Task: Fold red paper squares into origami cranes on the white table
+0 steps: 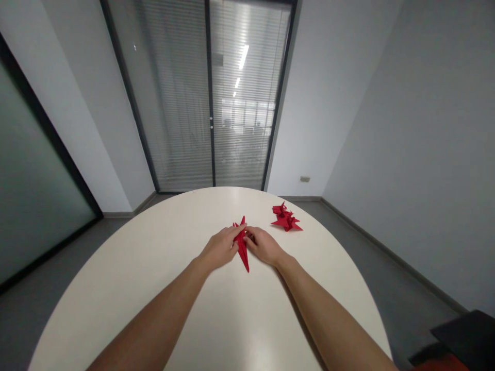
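Head view: the person sits at a big round table (154, 288) with a smooth, off-white top that has a slight sheen and is bare around both forearms. The room is small and plain, with matte grey walls (425, 129) to the right of the hands and a grey floor (386, 268) below them. Straight out past the fingertips there's a dark-framed glass door (209, 103) with thin horizontal blinds, and ceiling lights show through it. A small outlet (304, 179) sits low on the wall beyond the right hand. Way back by the right elbow, off the table, there's a dark flat-topped thing (464, 335), too cropped to identify.

The left hand (221, 248) and right hand (265, 246) meet in the middle of the table with a red paper (243, 247) between them. It's a crisp, sharp-creased fold, long and narrow. One spike points away from the person and a longer one points back toward the wrists. The left fingers are held together and laid over its upper part. The right fingers are curled in against its other edge, so both hands are clamped on it, and it lies flat on the tabletop.

Just past the right hand, a bit to its outside, sits a pile (286, 219) of the same red paper, pointy folded shapes, clear of both hands.
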`<state>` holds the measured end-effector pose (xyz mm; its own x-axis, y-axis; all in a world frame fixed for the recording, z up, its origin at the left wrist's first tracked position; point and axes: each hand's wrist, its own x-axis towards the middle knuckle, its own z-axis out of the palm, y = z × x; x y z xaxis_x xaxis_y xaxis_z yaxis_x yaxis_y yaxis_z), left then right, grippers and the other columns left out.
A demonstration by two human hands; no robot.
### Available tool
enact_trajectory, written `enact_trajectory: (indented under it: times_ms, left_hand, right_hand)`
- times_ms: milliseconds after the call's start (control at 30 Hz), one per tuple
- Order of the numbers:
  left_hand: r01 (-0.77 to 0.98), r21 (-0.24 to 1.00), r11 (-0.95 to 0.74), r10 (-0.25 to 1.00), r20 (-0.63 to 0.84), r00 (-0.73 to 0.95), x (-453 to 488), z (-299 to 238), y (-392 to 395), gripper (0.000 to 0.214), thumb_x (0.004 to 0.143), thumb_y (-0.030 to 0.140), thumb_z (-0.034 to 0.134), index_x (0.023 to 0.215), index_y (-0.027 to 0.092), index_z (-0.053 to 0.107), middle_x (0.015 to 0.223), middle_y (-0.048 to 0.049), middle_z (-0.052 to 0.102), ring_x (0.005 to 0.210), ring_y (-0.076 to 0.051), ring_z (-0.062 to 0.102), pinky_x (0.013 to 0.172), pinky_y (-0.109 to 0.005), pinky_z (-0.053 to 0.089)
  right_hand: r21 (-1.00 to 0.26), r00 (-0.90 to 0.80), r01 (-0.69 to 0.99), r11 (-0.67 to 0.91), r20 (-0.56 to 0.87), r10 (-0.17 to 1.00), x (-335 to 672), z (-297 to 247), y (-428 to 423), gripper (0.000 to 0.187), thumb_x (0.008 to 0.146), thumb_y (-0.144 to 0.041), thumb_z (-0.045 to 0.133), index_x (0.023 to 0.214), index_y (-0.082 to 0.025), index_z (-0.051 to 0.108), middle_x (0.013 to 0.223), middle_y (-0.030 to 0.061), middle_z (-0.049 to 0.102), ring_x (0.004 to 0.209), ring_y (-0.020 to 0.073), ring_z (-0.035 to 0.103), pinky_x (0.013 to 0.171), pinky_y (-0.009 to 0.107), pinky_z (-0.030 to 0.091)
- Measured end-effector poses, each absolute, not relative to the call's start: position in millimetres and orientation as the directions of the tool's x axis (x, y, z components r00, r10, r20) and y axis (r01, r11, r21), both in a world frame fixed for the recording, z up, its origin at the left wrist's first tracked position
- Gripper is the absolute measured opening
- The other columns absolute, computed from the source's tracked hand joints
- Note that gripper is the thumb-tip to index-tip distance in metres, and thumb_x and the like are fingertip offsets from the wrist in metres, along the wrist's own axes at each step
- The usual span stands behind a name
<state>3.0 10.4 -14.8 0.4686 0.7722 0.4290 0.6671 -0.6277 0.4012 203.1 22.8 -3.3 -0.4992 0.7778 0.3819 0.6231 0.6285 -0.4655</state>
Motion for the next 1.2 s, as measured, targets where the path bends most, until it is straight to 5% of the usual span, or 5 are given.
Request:
enact_trajectory:
  times_ms: [400, 867, 1100, 1200]
  left_hand:
    - [0.695, 0.414, -0.589, 0.803, 0.397, 0.444, 6.1, -3.3, 3.3, 0.044, 0.094, 0.019, 0.049, 0.138, 0.023, 0.05, 0.121, -0.0102, 0.068, 0.107, -0.025, 0.066, 0.093, -0.037, 0.052]
    - [0.676, 0.479, -0.561, 0.823, 0.412, 0.391, 7.5, -7.9, 8.1, 0.047, 0.093, 0.017, 0.05, 0.14, 0.022, 0.049, 0.129, -0.0106, 0.065, 0.116, -0.024, 0.063, 0.101, -0.038, 0.05]
    - [0.708, 0.455, -0.54, 0.835, 0.392, 0.386, 4.6, -19.6, 15.5, 0.043, 0.094, 0.019, 0.049, 0.136, 0.02, 0.059, 0.16, -0.0117, 0.038, 0.144, -0.026, 0.042, 0.12, -0.042, 0.036]
    - [0.745, 0.42, -0.517, 0.85, 0.357, 0.389, 4.3, -21.7, 17.0, 0.038, 0.096, 0.022, 0.048, 0.13, 0.02, 0.066, 0.157, -0.0107, 0.044, 0.143, -0.026, 0.044, 0.12, -0.042, 0.036]
  right_hand:
    - [-0.472, -0.496, 0.617, 0.629, 0.387, 0.777, 203.9, -6.2, 23.8, 0.018, 0.094, -0.017, 0.054, 0.108, -0.017, 0.066, 0.095, 0.0078, 0.07, 0.086, 0.0208, 0.061, 0.079, 0.03, 0.044]
    - [-0.558, -0.463, 0.595, 0.579, 0.351, 0.814, 205.1, -9.1, 22.9, 0.055, 0.088, -0.014, 0.06, 0.142, -0.018, 0.049, 0.099, 0.0066, 0.068, 0.081, 0.0177, 0.061, 0.075, 0.028, 0.046]
    - [-0.524, -0.472, 0.604, 0.6, 0.371, 0.8, 203.9, -5.5, 21.0, 0.035, 0.088, -0.014, 0.061, 0.123, -0.016, 0.063, 0.101, 0.008, 0.069, 0.085, 0.0188, 0.06, 0.079, 0.03, 0.046]
    - [-0.488, -0.497, 0.609, 0.625, 0.379, 0.781, 203.5, -2.0, 19.8, 0.025, 0.089, -0.013, 0.059, 0.112, -0.016, 0.069, 0.096, 0.0074, 0.07, 0.087, 0.0197, 0.059, 0.08, 0.031, 0.046]
